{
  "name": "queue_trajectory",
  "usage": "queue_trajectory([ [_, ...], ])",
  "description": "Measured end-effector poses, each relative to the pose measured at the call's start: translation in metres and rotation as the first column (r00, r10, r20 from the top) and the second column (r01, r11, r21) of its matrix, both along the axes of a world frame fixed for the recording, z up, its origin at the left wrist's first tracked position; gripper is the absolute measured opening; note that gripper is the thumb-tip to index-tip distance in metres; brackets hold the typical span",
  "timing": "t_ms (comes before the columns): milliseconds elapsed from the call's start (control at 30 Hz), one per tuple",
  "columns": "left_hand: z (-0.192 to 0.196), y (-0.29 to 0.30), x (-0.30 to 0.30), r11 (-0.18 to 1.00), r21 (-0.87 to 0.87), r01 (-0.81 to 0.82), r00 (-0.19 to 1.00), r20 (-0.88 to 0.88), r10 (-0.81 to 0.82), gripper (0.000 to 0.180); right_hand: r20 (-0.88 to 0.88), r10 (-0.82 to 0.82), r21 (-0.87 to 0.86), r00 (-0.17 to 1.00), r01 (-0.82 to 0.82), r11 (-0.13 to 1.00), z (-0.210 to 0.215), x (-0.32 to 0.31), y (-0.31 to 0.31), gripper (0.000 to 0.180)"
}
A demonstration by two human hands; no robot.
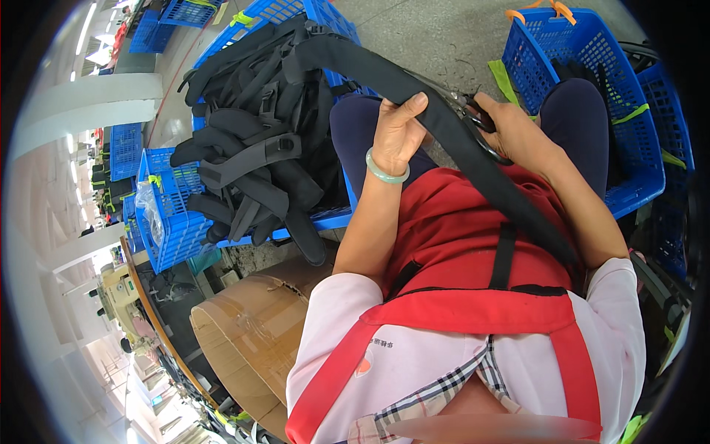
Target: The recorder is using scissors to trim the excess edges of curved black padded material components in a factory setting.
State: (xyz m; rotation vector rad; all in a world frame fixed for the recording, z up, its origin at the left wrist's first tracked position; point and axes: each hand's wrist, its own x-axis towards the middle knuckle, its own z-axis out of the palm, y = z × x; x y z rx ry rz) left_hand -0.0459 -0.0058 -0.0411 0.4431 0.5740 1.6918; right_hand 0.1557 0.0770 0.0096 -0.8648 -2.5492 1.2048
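Observation:
A long black padded strap runs from the far left crate across my lap to the right side of my red apron. My left hand is closed on its near-left edge, thumb on top. My right hand is wrapped round the dark handles of a pair of scissors, just right of the strap. The blades are partly hidden, so I cannot tell whether they touch the strap. More black padded straps lie heaped in the left crate, beside my left knee.
The heap fills a blue plastic crate on my left. Another blue crate with dark pieces stands on my right. A brown cardboard box sits near left. A sewing machine stands at the far left, and grey floor shows ahead.

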Motion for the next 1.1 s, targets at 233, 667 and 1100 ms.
queue_trajectory([
  [233, 0.019, 0.010, -0.010, 0.995, -0.067, -0.077, 0.993, 0.087, 0.083, 0.015, -0.021, -0.033, -0.102, 0.999, 0.031, 0.994, -0.015, -0.001, -0.004, 0.029],
  [667, 0.003, 0.006, -0.012, 0.995, -0.055, -0.077, 0.995, 0.055, 0.080, 0.018, -0.054, 0.041, -0.064, 0.998, -0.044, 0.997, -0.012, -0.019, 0.006, 0.030],
  [1100, 0.002, 0.010, -0.010, 0.994, -0.095, -0.046, 0.994, 0.091, 0.054, 0.015, -0.214, -0.018, -0.150, 0.977, -0.015, 0.989, -0.027, -0.025, 0.011, 0.032],
])
